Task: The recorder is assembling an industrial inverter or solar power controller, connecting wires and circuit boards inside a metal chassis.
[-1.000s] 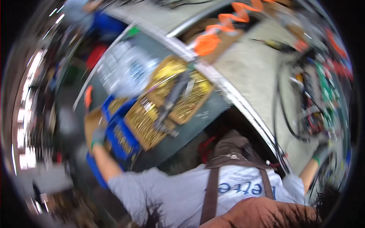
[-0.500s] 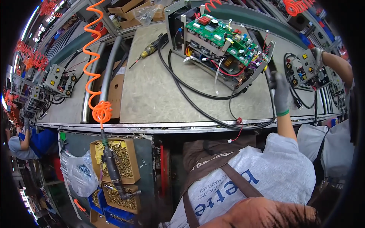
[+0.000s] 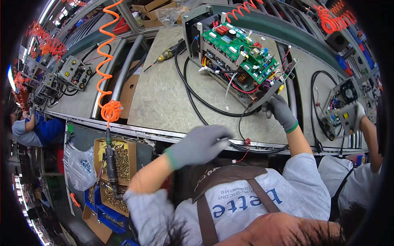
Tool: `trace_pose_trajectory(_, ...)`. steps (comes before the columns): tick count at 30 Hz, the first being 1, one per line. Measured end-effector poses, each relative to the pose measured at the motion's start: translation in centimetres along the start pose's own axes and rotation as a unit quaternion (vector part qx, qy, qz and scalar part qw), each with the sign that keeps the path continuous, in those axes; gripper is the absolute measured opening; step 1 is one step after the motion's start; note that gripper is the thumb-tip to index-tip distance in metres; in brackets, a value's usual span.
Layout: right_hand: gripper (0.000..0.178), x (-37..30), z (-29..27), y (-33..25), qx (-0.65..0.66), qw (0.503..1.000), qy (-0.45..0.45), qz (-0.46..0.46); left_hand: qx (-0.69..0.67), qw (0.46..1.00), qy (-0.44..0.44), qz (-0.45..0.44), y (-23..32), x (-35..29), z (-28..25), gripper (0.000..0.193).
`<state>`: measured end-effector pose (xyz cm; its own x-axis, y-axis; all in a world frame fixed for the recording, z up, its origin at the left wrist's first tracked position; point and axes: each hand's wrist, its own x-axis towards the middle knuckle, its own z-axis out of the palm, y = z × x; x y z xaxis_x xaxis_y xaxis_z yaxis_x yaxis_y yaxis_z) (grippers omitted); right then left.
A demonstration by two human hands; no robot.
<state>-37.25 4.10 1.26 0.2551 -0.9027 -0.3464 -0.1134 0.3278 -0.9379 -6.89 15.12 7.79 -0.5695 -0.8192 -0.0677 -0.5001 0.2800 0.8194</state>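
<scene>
Fingers of our right hand (image 3: 282, 112) now curl at the open machine (image 3: 238, 46) toward the worktop's (image 3: 152, 95) right edge, grasp unclear; our blurred left hand (image 3: 197, 145), load unclear, has come over the near edge, so both are near the machine.

Roller conveyor (image 3: 81, 33) and, perhaps, strip light (image 3: 48, 11)

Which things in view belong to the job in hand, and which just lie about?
Likely the job: open machine, with right hand at its edge; green circuit board; perhaps hanging power tool.
Seemingly lying about: plastic bag; cardboard boxes at the back.
</scene>
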Motion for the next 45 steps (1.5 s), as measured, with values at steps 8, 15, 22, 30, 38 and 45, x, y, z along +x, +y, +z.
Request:
trace_pose_trajectory(8,0.031,1.2,0.6,0.0,-0.078,0.994,-0.035,0.061,0.033,0.997,-0.064,-0.006,-6.8,12.8,8.6,0.030)
trace_pose_trajectory(15,0.032,3.1,-2.2,2.5,0.260,0.937,-0.227,0.049,0.021,0.996,0.023,-0.088,-9.7,13.2,5.8,0.029)
trace_pose_trajectory(22,0.041,3.9,-2.7,5.0,0.496,0.816,-0.291,0.058,-0.042,0.987,0.137,-0.072,-11.2,13.4,5.2,0.024)
trace_pose_trajectory(30,0.052,3.9,-2.7,6.0,0.554,0.775,-0.301,0.044,-0.071,0.990,0.114,-0.034,-11.5,15.0,6.3,0.029)
trace_pose_trajectory(38,0.068,3.2,-1.9,4.8,0.573,0.781,-0.242,0.058,-0.396,0.906,0.112,-0.102,-11.4,14.9,6.9,0.025)
trace_pose_trajectory(45,0.061,3.4,-2.1,5.1,0.578,0.781,-0.223,0.072,-0.227,0.964,0.125,-0.053,-11.4,16.2,7.1,0.028)
